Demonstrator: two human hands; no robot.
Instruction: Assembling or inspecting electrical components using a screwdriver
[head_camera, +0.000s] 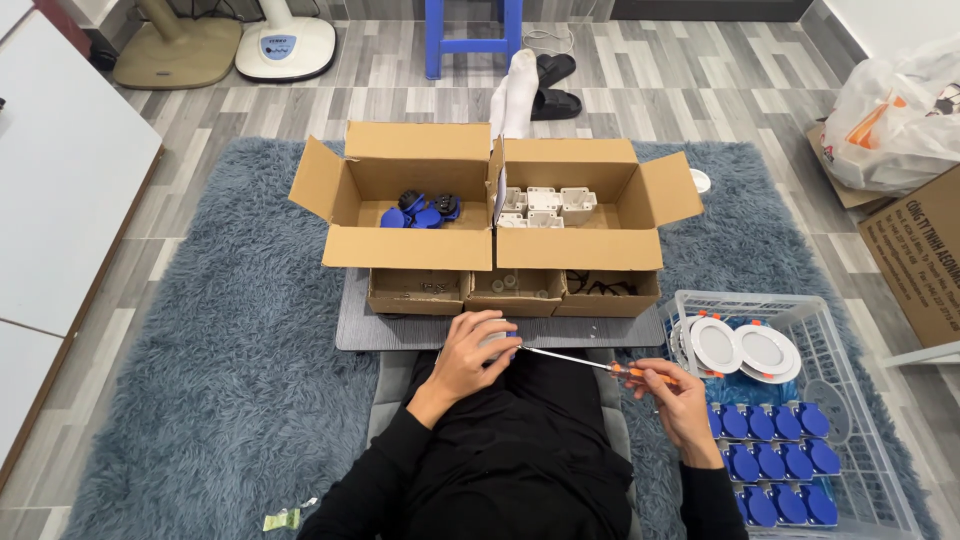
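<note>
On my lap my left hand (478, 352) clamps a small white part (497, 343) steady while my right hand (672, 392) grips the screwdriver (590, 363), tip aimed into it.

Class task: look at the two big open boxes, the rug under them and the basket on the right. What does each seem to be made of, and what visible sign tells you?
Boxes: corrugated cardboard, matt brown, with folded flaps and creased edges.
Rug: probably synthetic pile; long, shaggy blue-grey fibres.
Basket: likely moulded plastic; a white, slightly glossy open grid.
</note>
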